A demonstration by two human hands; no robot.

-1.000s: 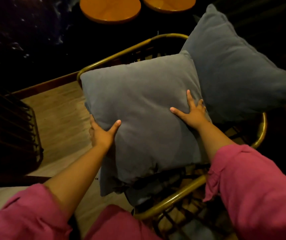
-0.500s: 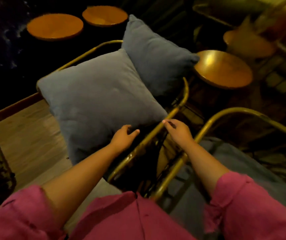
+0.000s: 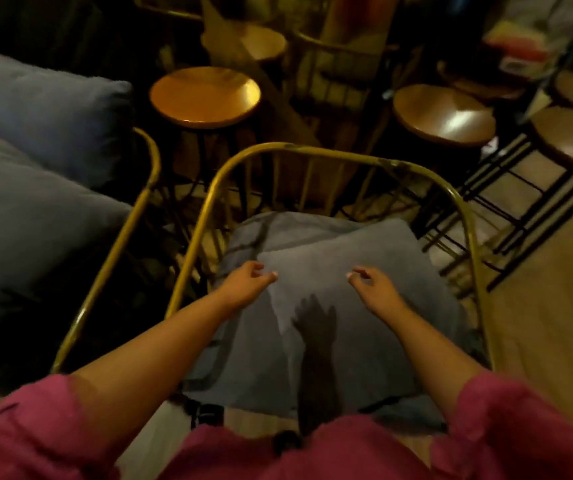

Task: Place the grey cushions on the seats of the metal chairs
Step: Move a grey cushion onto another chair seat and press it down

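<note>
A grey cushion (image 3: 330, 327) lies flat on the seat of a yellow metal chair (image 3: 316, 154) straight in front of me. My left hand (image 3: 248, 284) and my right hand (image 3: 375, 287) hover just above that cushion, fingers loosely curled, holding nothing. A second yellow metal chair (image 3: 132, 216) stands to the left. It carries a grey cushion (image 3: 25, 233) on its seat and another grey cushion (image 3: 46, 116) propped behind it.
Round wooden stools stand behind the chairs: one stool (image 3: 205, 95) at centre left, another stool (image 3: 442, 114) at right, a third stool (image 3: 572, 136) at the far right edge. Black metal stool legs (image 3: 507, 209) crowd the right side. Wooden floor (image 3: 548, 306) shows at right.
My view has swung right from the left chair to this one. Both hands left the left chair's cushion and rail and now hover over the cushion on the chair in front.
</note>
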